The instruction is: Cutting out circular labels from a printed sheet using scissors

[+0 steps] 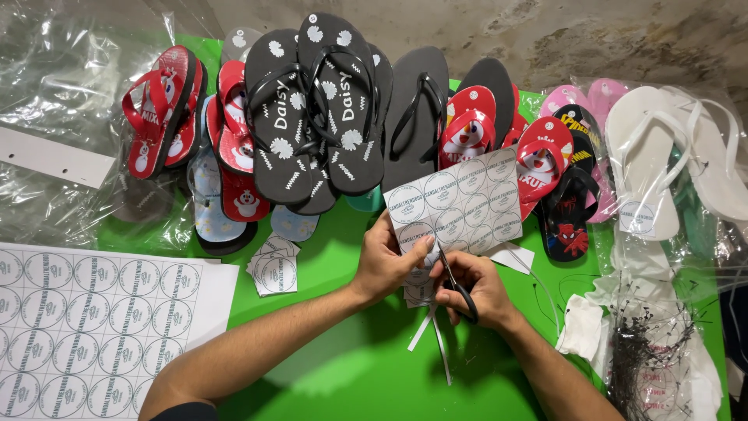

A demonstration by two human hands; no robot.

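Now label sheet (460, 201) between left-hand fingers (421, 248).

A bright green table (343, 374) fills most of the view, its surface smooth and evenly lit, with soft shadows falling toward the near edge. Behind it rises a rough grey concrete wall (592, 35), mottled with pale patches and darker stains. Crumpled clear plastic sheeting (54, 86) covers the table's far left corner and catches the light in white glints; more of it lies along the right edge (701, 234). The light is diffuse and comes from above. No floor or window can be seen.
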